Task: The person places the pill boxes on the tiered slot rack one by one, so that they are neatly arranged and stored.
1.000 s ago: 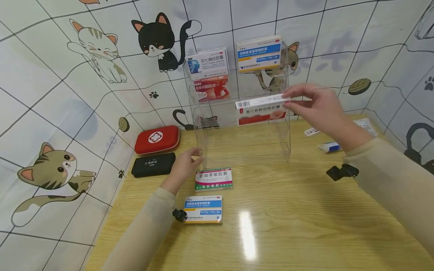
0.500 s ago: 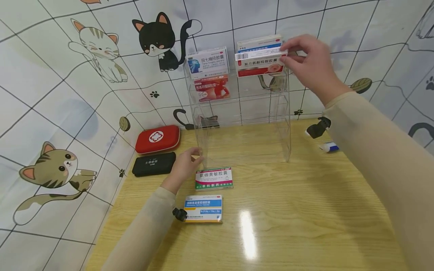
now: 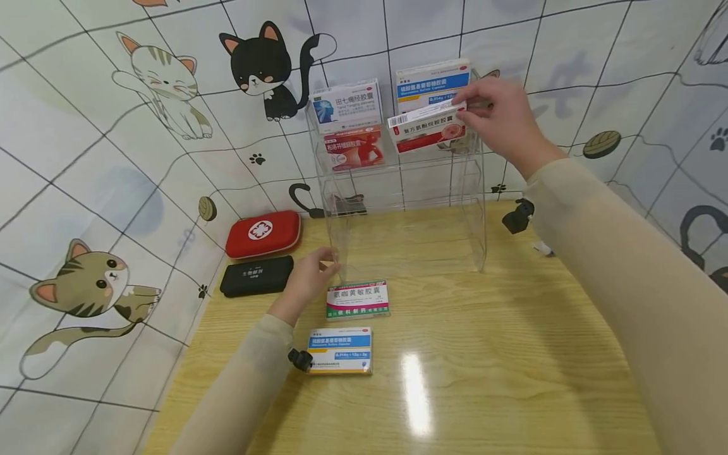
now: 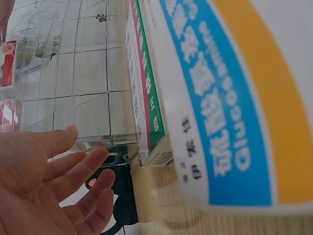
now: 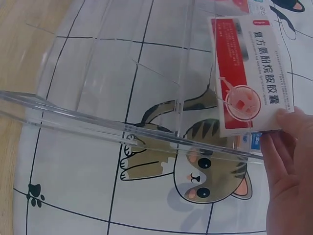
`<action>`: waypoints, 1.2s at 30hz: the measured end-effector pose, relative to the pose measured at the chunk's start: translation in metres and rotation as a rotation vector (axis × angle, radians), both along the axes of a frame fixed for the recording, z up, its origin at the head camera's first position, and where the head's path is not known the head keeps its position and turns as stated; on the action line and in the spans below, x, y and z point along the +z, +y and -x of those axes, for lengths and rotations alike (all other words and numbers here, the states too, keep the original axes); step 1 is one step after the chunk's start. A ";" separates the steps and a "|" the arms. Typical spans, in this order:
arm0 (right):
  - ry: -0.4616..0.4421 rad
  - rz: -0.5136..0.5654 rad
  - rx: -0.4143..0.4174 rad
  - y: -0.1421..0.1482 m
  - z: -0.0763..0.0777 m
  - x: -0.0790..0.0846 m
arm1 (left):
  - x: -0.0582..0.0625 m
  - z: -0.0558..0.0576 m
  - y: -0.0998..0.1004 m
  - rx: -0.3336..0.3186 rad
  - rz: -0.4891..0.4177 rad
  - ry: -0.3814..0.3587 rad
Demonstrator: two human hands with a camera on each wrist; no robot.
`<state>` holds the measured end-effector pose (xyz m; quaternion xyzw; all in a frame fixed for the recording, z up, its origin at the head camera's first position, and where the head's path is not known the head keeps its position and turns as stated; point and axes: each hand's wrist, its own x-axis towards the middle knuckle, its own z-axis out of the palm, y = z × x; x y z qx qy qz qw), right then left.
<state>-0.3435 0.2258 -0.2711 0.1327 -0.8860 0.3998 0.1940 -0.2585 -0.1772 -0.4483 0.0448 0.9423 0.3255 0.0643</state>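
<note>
My right hand (image 3: pixel 506 120) pinches the right end of a white and red medicine box (image 3: pixel 429 126), tilted in front of the upper right of a clear acrylic display rack (image 3: pixel 483 240). Behind it stands a blue, white and yellow glucosamine box (image 3: pixel 432 79), partly covered. In the right wrist view the held medicine box (image 5: pixel 252 73) shows its front, thumb on its face. My left hand (image 3: pixel 307 281) holds the rack's lower left side; the left wrist view shows the panel between thumb and fingers of the left hand (image 4: pixel 54 181).
A white box (image 3: pixel 348 107) and a red box (image 3: pixel 355 148) stand on the rack's left tiers. On the table lie a green and white box (image 3: pixel 358 299), another glucosamine box (image 3: pixel 341 352), a red first-aid case (image 3: pixel 264 234) and a black case (image 3: pixel 256 276).
My right hand has raised the white and red box from the middle tier to the upper right, then lowered it slightly and tilted it. My left hand has stayed at the rack's side.
</note>
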 end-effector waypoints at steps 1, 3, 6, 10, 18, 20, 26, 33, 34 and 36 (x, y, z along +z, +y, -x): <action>0.009 -0.031 0.009 -0.001 -0.001 -0.001 | 0.000 0.000 0.000 -0.001 0.004 0.001; 0.012 -0.085 0.017 -0.002 -0.003 -0.003 | 0.000 0.000 -0.001 -0.003 0.006 0.004; 0.003 -0.157 0.009 -0.005 -0.006 -0.005 | 0.000 0.000 -0.001 -0.006 0.001 0.007; -0.027 -0.193 -0.021 -0.009 -0.008 -0.007 | -0.001 0.000 -0.001 -0.001 0.009 0.006; 0.062 -0.162 -0.108 -0.022 -0.031 -0.012 | -0.001 0.002 -0.002 0.007 0.012 0.000; 0.136 -0.094 -0.099 -0.029 -0.046 -0.023 | -0.001 0.002 -0.002 0.008 0.010 -0.002; 0.197 0.000 0.069 -0.060 -0.088 -0.082 | -0.004 0.001 -0.002 0.010 0.014 -0.003; -0.054 -0.042 0.238 -0.092 -0.123 -0.138 | -0.003 0.003 -0.001 -0.006 0.016 0.004; -0.085 -0.054 0.255 -0.097 -0.126 -0.144 | -0.003 0.004 -0.001 -0.007 0.022 0.007; -0.151 -0.073 0.284 -0.104 -0.131 -0.156 | -0.002 0.004 0.000 -0.007 0.027 0.013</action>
